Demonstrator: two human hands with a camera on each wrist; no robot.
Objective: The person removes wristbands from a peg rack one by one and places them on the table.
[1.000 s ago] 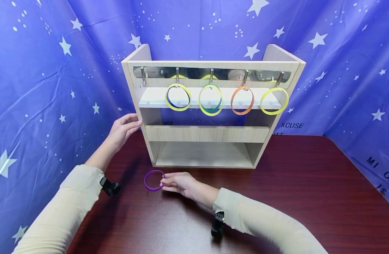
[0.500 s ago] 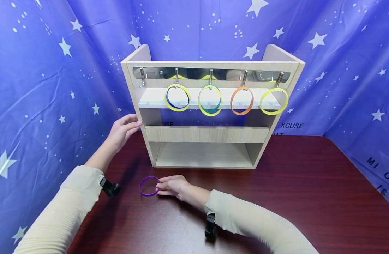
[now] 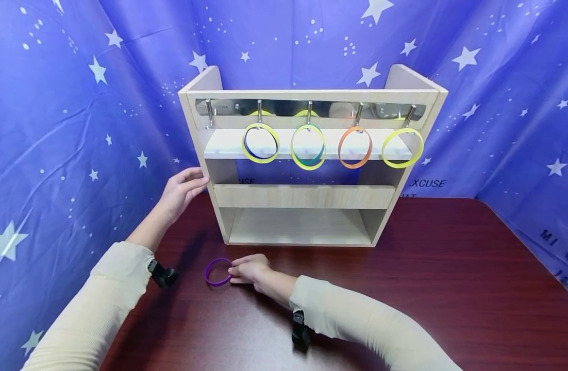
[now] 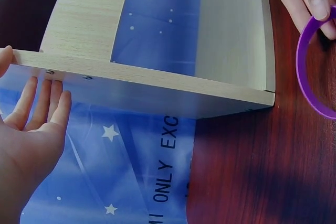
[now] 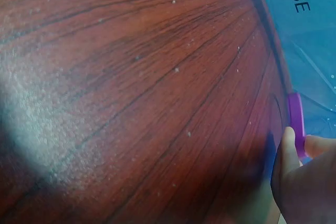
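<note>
Right hand (image 3: 250, 268): fingers clamped on a purple ring (image 4: 303, 72).
Purple ring: held by its edge, loop reaching left of the right fingers.
Left hand (image 3: 179, 191): thumb and fingers apart, touching the wooden rack (image 3: 304, 197).
Hanging rings (image 3: 355, 166): higher, beyond the right fingers.

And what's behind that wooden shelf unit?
A blue curtain with white stars and some dark lettering shows behind the shelf unit. The unit covers the rest, so anything else there can't be seen.
</note>
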